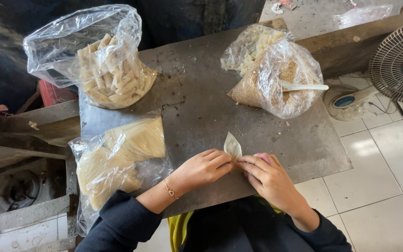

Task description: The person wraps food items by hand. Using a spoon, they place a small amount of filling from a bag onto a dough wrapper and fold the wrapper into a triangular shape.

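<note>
- Far left of my fingers, up the board: I see a clear bag of rolls point(110, 70), its mouth open.
- Nearer, just left of my left wrist: a second bag, the wrapper bag point(117, 158), holds flat pale sheets stacked inside it.
- My left hand point(200, 170) rests on the metal board point(201, 107); a thin bracelet point(170, 190) sits at the wrist. The fingers curl closed, pinching the base of a wrapper point(232, 145).
- The wrapper stands between both sets of fingertips, its pointed tip rising just beyond them.
- My right hand point(269, 179) meets the left at that base, fingers closed on the same wrapper.
- Beyond my right fingers, well apart: a filling bag point(281, 79) with brown crumbs and a white spoon point(304, 87) lying in it.
- Behind that, touching it: another bag point(250, 44) of pale crumbly stuff.
- Far right, off the board: a fan point(397, 60) on the tiled floor.
</note>
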